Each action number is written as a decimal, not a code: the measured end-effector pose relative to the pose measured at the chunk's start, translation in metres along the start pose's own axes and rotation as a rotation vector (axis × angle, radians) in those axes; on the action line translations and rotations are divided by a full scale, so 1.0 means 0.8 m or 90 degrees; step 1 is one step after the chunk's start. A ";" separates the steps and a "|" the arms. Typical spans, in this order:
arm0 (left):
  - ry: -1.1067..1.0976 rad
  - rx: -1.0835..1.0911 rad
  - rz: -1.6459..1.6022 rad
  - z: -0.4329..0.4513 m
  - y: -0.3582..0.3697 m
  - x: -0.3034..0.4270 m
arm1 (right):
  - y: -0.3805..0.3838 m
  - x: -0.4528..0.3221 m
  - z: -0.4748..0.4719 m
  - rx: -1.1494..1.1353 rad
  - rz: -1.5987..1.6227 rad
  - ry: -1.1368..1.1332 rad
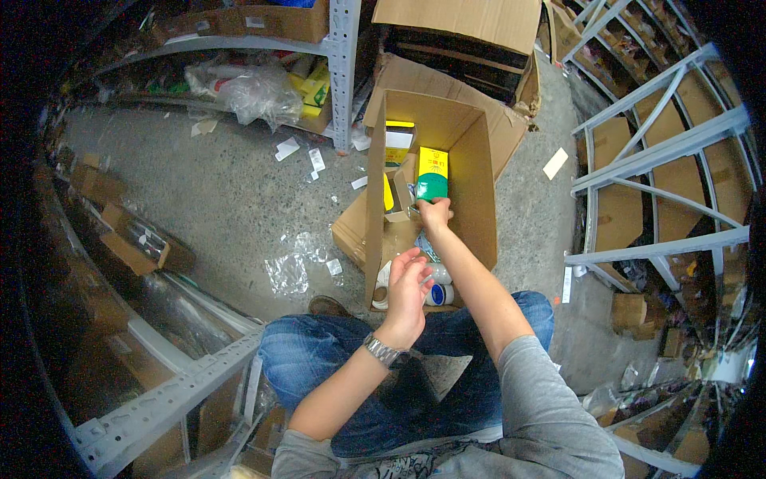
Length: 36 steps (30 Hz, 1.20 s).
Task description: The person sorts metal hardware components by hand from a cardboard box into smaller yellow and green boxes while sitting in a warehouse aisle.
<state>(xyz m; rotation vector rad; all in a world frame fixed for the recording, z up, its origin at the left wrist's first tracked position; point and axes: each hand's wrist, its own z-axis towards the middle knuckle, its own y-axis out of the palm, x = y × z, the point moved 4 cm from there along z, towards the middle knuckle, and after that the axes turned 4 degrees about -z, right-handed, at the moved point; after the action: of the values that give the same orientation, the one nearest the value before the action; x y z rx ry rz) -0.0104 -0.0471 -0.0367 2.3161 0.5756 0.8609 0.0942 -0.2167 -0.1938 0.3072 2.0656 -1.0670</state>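
Note:
My right hand (435, 214) reaches into an open cardboard carton (476, 173) and grips the near end of a yellow and green printed box (432, 173). My left hand (408, 290), a metal-band watch on its wrist, hovers over the carton's near end with loosely curled fingers and nothing in them. Below it lie a white container with a blue round end (440, 294) and a translucent container (438, 273). Toward the far left of the carton are another yellow box (398, 157) and a small opened carton (397, 194). My right hand hides part of what lies beneath.
A larger open cardboard box (458, 18) stands beyond the carton. Metal shelving with a perforated upright (343, 78) is at left, and more racks (658, 176) line the right. Paper scraps and clear plastic film (286, 273) litter the concrete floor (233, 179).

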 end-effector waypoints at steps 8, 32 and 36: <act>0.028 -0.024 0.062 -0.008 0.009 -0.003 | -0.015 -0.062 -0.028 0.108 -0.435 -0.344; 0.796 -0.133 0.896 -0.065 0.070 0.062 | -0.286 -0.187 -0.199 -0.214 -0.458 -0.455; 0.615 -0.273 0.792 -0.053 0.063 0.047 | -0.289 -0.206 -0.243 -0.257 -0.518 -0.467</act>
<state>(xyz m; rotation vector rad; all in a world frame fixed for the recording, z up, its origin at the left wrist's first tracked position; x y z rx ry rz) -0.0042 -0.0460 0.0387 1.5403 -0.7976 2.3816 -0.0186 -0.1882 0.1297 -1.0557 1.6433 -0.9464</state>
